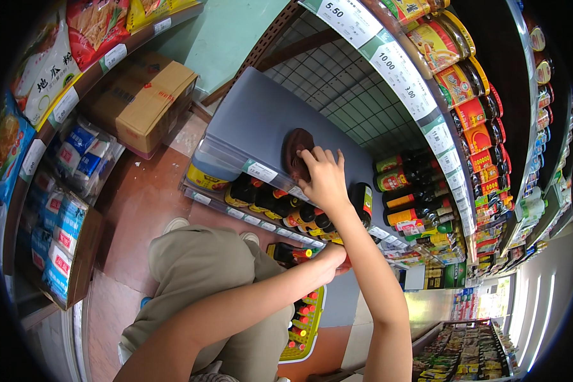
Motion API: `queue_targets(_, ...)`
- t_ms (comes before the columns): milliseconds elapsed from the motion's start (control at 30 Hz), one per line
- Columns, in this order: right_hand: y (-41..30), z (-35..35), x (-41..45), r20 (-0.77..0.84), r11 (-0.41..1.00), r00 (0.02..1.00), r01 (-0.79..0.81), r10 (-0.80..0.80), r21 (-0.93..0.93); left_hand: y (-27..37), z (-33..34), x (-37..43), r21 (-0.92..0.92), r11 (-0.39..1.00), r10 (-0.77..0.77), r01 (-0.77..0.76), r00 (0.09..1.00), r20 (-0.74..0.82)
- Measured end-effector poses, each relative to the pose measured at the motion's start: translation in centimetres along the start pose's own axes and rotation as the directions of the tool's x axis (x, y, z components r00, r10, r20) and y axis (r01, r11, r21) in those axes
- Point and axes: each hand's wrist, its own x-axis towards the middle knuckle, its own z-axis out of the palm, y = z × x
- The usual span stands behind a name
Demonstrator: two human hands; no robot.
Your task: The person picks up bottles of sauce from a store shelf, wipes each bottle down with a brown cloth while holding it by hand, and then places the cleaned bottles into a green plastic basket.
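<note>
On the grey shelf board (262,114), my right hand (325,179) grips and presses a crumpled dark brown cloth (298,145) near the price-tag edge. My left hand (333,261) is lower, partly behind my right forearm; something red shows at its fingers, but its hold is hidden. A dark bottle with a yellow cap (286,253) is just left of it. Below my left forearm, a yellow-green plastic basket (321,315) contains several bottles with red or yellow caps. Dark sauce bottles (241,193) fill the tier under the board, and one dark bottle (363,200) stands on the board right of my hand.
More bottles (394,181) stand farther right on the board. A priced upper shelf edge (387,57) with jars (458,81) overhangs it. A wire mesh back panel (358,86) closes the rear. At left are a cardboard box (138,100) and an open carton of blue-white packets (88,248).
</note>
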Motion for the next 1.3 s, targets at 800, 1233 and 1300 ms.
queue_targets(800,3.9,3.6,6.6,0.38,0.249,0.724,-0.598,0.575,0.762,-0.7,-0.5,1.5,-0.031,0.999,0.011,-0.01,1.0,0.004)
queue_targets(1233,0.2,-1.5,1.1,0.005,0.927,0.966,-0.249,0.258,0.28,-0.6,0.2,1.2,-0.025,1.0,-0.015,0.014,1.0,-0.017)
queue_targets(1300,0.0,-1.8,1.1,0.078,0.899,0.941,-0.336,0.328,0.281,-0.9,0.1,1.6,-0.012,1.0,-0.012,0.012,1.0,-0.009)
